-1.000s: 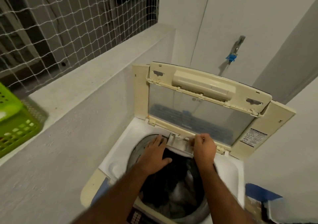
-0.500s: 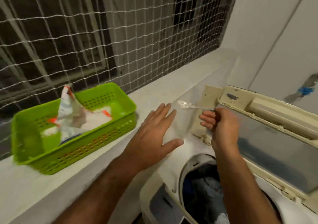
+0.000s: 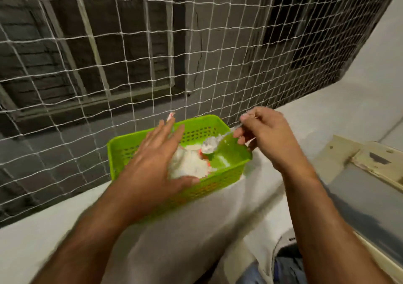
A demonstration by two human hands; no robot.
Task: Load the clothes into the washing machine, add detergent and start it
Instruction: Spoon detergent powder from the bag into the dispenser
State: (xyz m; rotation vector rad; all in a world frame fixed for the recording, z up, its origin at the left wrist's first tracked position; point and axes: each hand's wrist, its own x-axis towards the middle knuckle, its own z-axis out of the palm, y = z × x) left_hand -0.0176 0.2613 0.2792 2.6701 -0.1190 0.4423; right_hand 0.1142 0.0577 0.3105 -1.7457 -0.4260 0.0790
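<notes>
The spoon (image 3: 214,142) had travelled from beside the washer lid (image 3: 375,166) to above the green basket (image 3: 122,153), its bowl pointing left and downward, handle running up-right into the right hand (image 3: 265,135), whose fingers pinched it. Just left of those fingers lay the white detergent packet (image 3: 189,164). The left hand (image 3: 152,164), fingers straight and slightly spread, had come over the packet.

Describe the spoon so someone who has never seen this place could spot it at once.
Find the bright green basket on the pale ledge below the netted window. Over its right end, the right hand pinches a thin handle. The spoon is the small silvery thing there, its bowl dusted with white powder, unlike the white and orange detergent packet lying in the basket.
</notes>
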